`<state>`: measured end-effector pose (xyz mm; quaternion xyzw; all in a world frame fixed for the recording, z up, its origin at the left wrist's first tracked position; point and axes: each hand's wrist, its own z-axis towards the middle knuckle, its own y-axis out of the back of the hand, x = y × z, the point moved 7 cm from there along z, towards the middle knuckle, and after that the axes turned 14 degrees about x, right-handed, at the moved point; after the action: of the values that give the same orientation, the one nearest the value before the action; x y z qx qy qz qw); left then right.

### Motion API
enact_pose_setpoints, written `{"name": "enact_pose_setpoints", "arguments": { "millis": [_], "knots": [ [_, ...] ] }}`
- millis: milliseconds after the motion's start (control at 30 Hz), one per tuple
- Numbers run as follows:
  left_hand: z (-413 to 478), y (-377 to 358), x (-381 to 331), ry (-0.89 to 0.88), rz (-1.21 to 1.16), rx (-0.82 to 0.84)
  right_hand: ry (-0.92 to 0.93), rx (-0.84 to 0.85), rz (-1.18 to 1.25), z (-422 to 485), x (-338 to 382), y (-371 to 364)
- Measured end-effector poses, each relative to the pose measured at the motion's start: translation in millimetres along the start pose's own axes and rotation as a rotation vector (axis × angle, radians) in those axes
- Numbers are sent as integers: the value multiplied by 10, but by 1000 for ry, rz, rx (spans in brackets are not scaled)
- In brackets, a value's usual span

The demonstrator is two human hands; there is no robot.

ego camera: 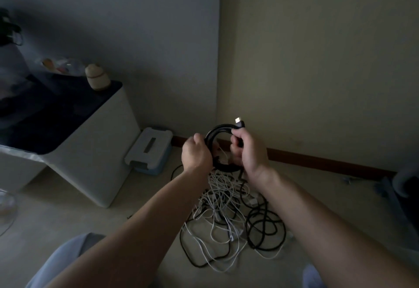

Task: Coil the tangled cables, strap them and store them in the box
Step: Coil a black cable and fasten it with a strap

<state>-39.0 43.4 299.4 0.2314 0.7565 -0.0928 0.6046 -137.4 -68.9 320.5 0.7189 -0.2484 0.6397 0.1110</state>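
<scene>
Left hand [196, 151] curled round left side of black cable coil [218, 127]. Right hand [247, 149] grips right side, plug [238, 122] poking up past thumb. Coil held above tangled pile [229, 215] on floor. Align loops evenly, tuck plug end flat before strapping. Box [149, 149] nearby to left, lid on.
</scene>
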Motion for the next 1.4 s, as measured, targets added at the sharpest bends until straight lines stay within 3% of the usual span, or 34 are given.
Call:
{"name": "enact_pose_setpoints", "arguments": {
  "millis": [100, 200, 267, 400, 500, 567, 700, 800, 900, 1000, 1167, 1300, 1400],
  "knots": [
    [-27, 12, -403, -294, 33, 151, -103, 58, -199, -12, -26, 22],
    [-52, -165, -544, -417, 425, 421, -97, 214, -186, -20, -38, -94],
    [-119, -265, -508, -445, 566, 519, -106, 290, -115, -46, -3, -162],
    [-160, -346, -524, -568, 910, 440, -97, 93, -228, -11, 24, -73],
    [-123, -244, -590, -455, 715, 361, 20, -47, -367, 3, 114, -42],
    [-64, -220, -564, -357, 578, 423, 50, -65, -434, 11, 184, -29],
    [-116, -252, -498, -181, 415, 715, -27, -90, -284, 68, 102, 56],
    [-104, -213, -494, -137, 217, 669, 14, -100, -121, 104, 132, 104],
    [17, -91, -437, -25, -174, 502, -52, 49, 17, 116, 127, 185],
    [83, -11, -363, 64, -362, 431, -45, 264, -114, 65, 111, 201],
    [48, -55, -244, 170, -606, 395, 21, 434, -307, -10, 127, 41],
    [2, -113, -195, 183, -713, 346, 15, 252, -436, -5, 51, 78],
    [-39, -125, -203, 158, -764, 316, -4, 80, -129, -35, -43, 77]
  ]
}}
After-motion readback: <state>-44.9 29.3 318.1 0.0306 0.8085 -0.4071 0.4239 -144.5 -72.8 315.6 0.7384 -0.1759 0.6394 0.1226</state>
